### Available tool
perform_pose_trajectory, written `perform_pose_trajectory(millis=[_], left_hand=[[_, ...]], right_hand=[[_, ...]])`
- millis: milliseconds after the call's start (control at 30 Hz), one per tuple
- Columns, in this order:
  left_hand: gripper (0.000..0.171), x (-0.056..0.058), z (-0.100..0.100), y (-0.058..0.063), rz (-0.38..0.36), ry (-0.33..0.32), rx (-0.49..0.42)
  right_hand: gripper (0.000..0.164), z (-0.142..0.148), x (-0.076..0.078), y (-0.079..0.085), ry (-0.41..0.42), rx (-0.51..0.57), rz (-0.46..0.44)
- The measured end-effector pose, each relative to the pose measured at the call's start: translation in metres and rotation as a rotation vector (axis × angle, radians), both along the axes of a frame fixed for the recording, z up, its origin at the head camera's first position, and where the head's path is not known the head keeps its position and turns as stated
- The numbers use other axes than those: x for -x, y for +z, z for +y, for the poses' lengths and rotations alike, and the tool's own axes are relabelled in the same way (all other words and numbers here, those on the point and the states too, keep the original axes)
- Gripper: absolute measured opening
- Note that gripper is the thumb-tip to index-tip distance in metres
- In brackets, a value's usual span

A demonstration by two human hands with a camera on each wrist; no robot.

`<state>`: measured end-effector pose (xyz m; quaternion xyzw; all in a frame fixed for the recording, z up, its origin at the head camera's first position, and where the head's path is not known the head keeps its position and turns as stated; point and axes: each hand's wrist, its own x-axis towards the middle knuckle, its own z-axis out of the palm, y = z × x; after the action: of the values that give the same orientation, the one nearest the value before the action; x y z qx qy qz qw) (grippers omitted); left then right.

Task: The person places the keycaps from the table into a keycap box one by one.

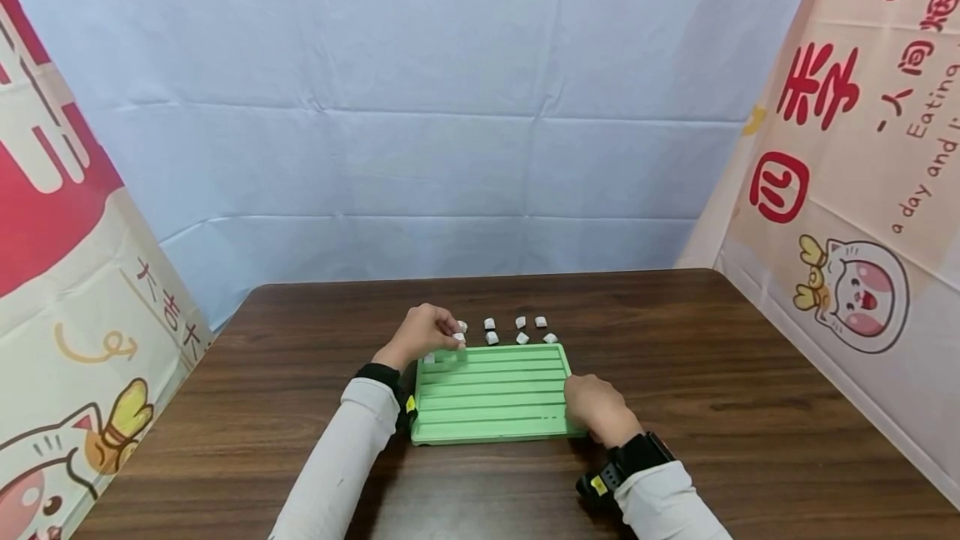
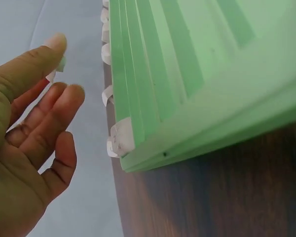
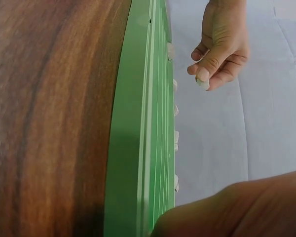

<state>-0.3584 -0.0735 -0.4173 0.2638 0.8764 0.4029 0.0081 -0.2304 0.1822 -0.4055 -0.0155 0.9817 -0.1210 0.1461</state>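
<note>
Between thumb and fingertips, my left hand (image 1: 423, 333) pinches a small white tile (image 2: 52, 75) with a greenish side, held above the far left part of a green ridged tray (image 1: 491, 390). One white tile (image 2: 122, 137) lies in the tray's far left corner, in its end groove. My right hand (image 1: 602, 409) grips the tray's right edge with its fingers curled; the fingertips are mostly hidden. In the right wrist view, the left hand (image 3: 222, 49) shows raised beyond the tray with its tile.
Several more white tiles (image 1: 492, 338) stand in two loose rows on the dark wooden table (image 1: 300, 407), just past the tray's far edge. A pale blue cloth (image 1: 435, 148) hangs behind the table, and printed cloths (image 1: 847, 190) hang at both sides.
</note>
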Motion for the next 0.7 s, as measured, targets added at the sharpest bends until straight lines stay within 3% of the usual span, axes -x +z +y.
perform_pose_trajectory(millis=[467,700], left_hand=[[0.012,0.0016,-0.0066,-0.0017,-0.075,0.049,0.116],[0.011,0.0003,-0.0065,-0.0032,-0.065,0.053,0.134]], right_hand=[[0.020,-0.0031,0.0021,0.0026,-0.010,-0.023,-0.020],[0.019,-0.0029,0.0011,0.0031,-0.011,-0.021,-0.019]])
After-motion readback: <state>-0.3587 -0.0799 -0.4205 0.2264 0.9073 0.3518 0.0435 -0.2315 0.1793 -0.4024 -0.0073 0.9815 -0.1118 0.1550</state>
